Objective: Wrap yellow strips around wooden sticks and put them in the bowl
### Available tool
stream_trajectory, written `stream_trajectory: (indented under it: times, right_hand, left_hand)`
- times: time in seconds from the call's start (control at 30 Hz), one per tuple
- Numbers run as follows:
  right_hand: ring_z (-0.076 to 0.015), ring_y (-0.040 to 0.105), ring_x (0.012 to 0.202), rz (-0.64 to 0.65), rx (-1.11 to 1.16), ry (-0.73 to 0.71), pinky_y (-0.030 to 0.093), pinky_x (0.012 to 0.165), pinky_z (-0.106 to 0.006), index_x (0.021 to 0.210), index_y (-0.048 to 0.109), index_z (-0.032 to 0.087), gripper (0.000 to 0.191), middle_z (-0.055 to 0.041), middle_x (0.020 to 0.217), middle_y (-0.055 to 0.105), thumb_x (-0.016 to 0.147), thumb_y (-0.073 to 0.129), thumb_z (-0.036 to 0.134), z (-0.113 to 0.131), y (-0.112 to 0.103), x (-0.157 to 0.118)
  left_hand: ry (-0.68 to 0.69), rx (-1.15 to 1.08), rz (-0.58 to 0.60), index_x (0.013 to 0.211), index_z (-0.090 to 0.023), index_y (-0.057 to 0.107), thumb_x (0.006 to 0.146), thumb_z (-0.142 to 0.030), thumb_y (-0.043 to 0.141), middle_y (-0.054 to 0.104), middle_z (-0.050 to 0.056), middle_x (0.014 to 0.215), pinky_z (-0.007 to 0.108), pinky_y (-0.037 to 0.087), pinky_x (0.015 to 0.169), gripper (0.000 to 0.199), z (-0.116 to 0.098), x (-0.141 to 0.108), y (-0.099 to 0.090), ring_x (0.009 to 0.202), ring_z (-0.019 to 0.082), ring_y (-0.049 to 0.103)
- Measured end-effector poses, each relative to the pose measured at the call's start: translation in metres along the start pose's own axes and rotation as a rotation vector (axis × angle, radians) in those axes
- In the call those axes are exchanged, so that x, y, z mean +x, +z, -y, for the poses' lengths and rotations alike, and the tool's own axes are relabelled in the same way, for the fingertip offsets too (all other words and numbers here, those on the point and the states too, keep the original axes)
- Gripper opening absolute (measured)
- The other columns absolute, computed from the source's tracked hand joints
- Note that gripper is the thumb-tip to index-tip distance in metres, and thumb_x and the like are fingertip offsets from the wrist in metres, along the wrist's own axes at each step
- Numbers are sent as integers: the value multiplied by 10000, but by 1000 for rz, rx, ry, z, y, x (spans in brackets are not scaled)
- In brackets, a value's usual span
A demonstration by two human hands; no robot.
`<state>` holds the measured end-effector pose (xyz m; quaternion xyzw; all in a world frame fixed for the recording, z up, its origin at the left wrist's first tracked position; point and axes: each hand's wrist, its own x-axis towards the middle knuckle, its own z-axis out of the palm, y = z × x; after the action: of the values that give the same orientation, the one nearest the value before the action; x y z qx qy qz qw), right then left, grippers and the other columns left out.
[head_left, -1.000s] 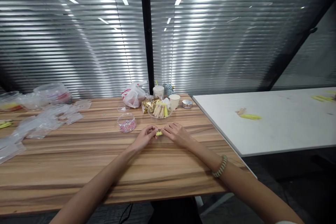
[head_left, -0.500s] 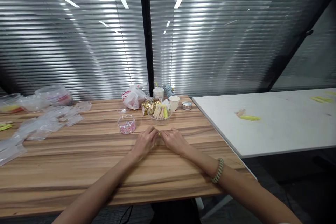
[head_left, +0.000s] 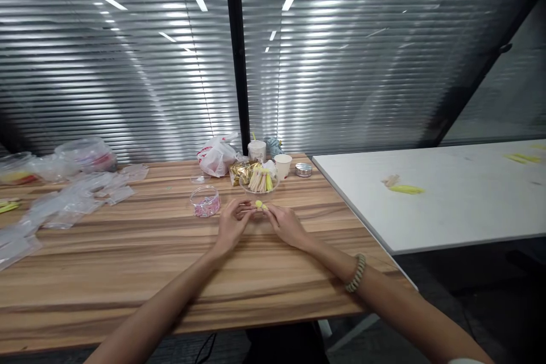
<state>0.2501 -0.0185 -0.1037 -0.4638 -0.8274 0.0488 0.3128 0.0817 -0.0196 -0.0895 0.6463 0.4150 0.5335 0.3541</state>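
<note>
Just in front of the clear bowl [head_left: 251,189], my two hands meet over the wooden table. Between their fingertips shows a small yellow piece [head_left: 259,205], too small to identify. My right hand [head_left: 288,226], with a braided bracelet [head_left: 356,274] further up the arm, pinches its right end. My left hand [head_left: 232,226] is closed at the left side of the piece, thumb and fingers drawn together on it. Beige and yellow strip bundles [head_left: 260,180] fill the bowl. To the left of my hands, a clear round tub [head_left: 205,203] holds small pink and purple bits.
Behind the bowl are a gold packet [head_left: 243,172], paper cups [head_left: 282,165], a white plastic bag [head_left: 216,158] and a round metal tin [head_left: 303,169]. Clear plastic pouches [head_left: 81,196] spread over the left side. A white table [head_left: 447,210] adjoins on the right, with a yellow bundle [head_left: 406,189].
My hands have risen slightly and turned, with the fingers less tightly bunched. More of the yellow piece now shows between them.
</note>
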Motion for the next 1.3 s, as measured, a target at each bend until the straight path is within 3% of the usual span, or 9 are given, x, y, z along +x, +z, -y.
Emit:
stream_trajectory:
  times: [0.17, 0.4, 0.6, 0.77, 0.93, 1.03, 1.1, 1.2, 1.3]
  right_hand:
    - [-106, 581, 866, 6, 167, -6, 414, 751, -193, 1045, 558, 187, 318, -35, 988, 620, 915, 291, 301, -3, 2, 1]
    - [-100, 569, 829, 103, 130, -60, 418, 730, -204, 1021, 545, 190, 341, -24, 940, 619, 921, 253, 336, -1, 2, 0]
    - [-144, 495, 896, -82, -35, -234, 412, 780, -272, 1034, 544, 161, 287, -73, 957, 564, 882, 377, 338, -1, -5, 1]
    - [-134, 475, 856, -113, 0, -291, 422, 759, -274, 950, 586, 167, 213, -66, 892, 545, 863, 421, 269, 2, -9, 0]
    - [-104, 521, 825, -249, 385, -50, 460, 697, -211, 919, 602, 147, 234, -68, 920, 546, 847, 444, 304, -2, -14, 8]
    - [-108, 552, 803, -374, 617, 169, 483, 655, -198, 863, 593, 122, 293, -83, 943, 552, 813, 474, 386, -15, -19, 28]
    - [-107, 574, 761, -375, 723, 242, 498, 660, -211, 923, 560, 126, 317, -68, 895, 574, 792, 491, 406, -29, -23, 45]
    - [-94, 583, 676, -348, 671, 298, 496, 637, -218, 1144, 441, 157, 420, -36, 847, 593, 780, 509, 355, -51, -27, 70]
    - [-102, 583, 701, -257, 361, 345, 474, 685, -229, 1181, 430, 167, 442, -24, 815, 612, 768, 535, 284, -64, -31, 87]
  left_hand:
    - [-26, -89, 69, 1037, -149, 565, 662, -313, 671, 585, 93, 1023, 347, 503, 820, 423, 3, 2, 0, 918, 186, 594]
    - [23, 87, 98, 910, -139, 637, 734, -311, 606, 638, 90, 950, 305, 499, 774, 248, 0, 1, -2, 862, 172, 599]
    - [54, 180, 14, 809, -138, 629, 715, -327, 624, 657, 55, 809, 259, 502, 672, 212, -4, 1, -2, 739, 150, 602]
    - [83, 165, 17, 788, -141, 626, 697, -333, 644, 649, 43, 785, 244, 501, 658, 213, -5, -1, -1, 712, 137, 598]
    - [91, 160, 31, 953, -153, 606, 735, -362, 602, 634, 58, 862, 268, 503, 694, 302, -1, 0, 1, 765, 147, 603]
    - [74, 224, 42, 960, -150, 607, 768, -375, 560, 634, 63, 887, 264, 496, 676, 300, 3, 2, 2, 745, 142, 605]
    - [68, 254, 49, 951, -148, 611, 780, -377, 544, 634, 66, 904, 260, 491, 669, 294, 5, 3, 2, 741, 141, 604]
    - [67, 275, 59, 948, -147, 617, 792, -374, 526, 636, 68, 907, 261, 488, 666, 289, 7, 4, 2, 739, 141, 602]
    - [57, 276, 68, 951, -146, 618, 794, -368, 521, 640, 72, 912, 267, 489, 670, 289, 8, 4, 1, 742, 144, 601]
